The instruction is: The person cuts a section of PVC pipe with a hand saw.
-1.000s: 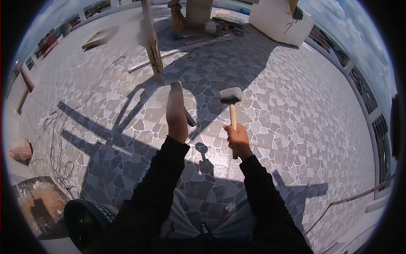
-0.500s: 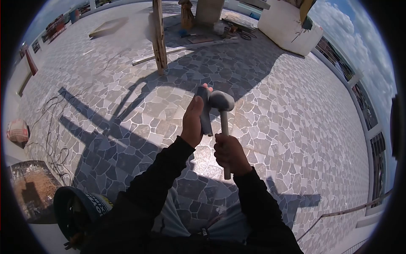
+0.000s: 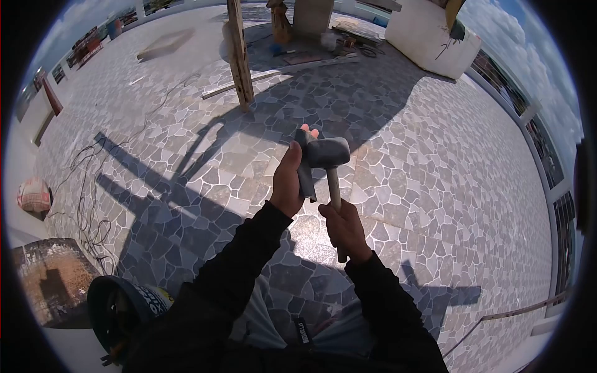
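My left hand (image 3: 287,182) is closed around a dark grey, narrow, slightly curved piece (image 3: 305,179), held upright with the thumb on its near side and fingertips showing past its top. I cannot make out exactly what the piece is. A rubber mallet (image 3: 329,153) with a grey head and pale handle is in my right hand (image 3: 347,231), fingers wrapped round the lower handle. The mallet head overlaps the piece's upper right side; whether they touch cannot be seen. Both hands are raised above the stone-patterned tiled floor (image 3: 398,186).
A wooden post (image 3: 239,59) stands ahead. At lower left are a dark bucket (image 3: 118,304) with things inside, a stained board (image 3: 53,273) and loose cable (image 3: 93,236). A white block-like structure (image 3: 429,43) and scattered tools lie farther off.
The mallet head has turned more side-on and shifted slightly right, with my right hand moving right and a little down. My left hand keeps its hold; the whole view has shifted slightly.
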Action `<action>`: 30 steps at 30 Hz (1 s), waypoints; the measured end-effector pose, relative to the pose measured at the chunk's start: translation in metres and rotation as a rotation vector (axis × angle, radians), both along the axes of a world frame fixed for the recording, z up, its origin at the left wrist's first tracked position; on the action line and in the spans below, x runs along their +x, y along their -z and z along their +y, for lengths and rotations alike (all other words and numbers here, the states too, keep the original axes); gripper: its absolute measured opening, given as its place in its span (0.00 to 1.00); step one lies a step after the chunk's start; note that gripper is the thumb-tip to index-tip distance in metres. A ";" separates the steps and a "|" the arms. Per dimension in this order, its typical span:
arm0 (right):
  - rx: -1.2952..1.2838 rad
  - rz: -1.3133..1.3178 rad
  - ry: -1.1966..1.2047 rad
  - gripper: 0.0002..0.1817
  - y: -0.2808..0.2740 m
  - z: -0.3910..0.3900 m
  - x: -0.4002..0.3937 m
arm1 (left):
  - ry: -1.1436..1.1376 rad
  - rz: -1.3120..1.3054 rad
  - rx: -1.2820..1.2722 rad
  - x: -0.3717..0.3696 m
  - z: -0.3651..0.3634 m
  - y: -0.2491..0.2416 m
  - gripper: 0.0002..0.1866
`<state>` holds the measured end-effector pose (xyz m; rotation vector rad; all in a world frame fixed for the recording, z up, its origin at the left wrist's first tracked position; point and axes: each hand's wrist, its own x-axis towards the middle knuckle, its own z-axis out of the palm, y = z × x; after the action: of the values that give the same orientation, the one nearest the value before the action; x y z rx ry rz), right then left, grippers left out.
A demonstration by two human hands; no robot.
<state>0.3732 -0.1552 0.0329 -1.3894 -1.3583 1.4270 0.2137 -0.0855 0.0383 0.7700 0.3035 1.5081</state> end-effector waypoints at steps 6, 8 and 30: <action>0.261 -0.296 -0.014 0.17 0.002 0.005 0.006 | -0.009 0.025 0.002 -0.006 0.002 0.002 0.37; 0.246 -0.258 -0.063 0.17 0.003 0.001 0.005 | -0.005 -0.039 -0.021 -0.012 0.005 -0.001 0.37; -0.198 0.191 0.046 0.12 0.010 0.000 -0.014 | -0.011 -0.039 0.005 0.001 0.006 0.019 0.36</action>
<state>0.3594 -0.1549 0.0232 -1.3583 -1.0822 1.6533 0.2147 -0.0791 0.0195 0.7431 0.2748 1.5332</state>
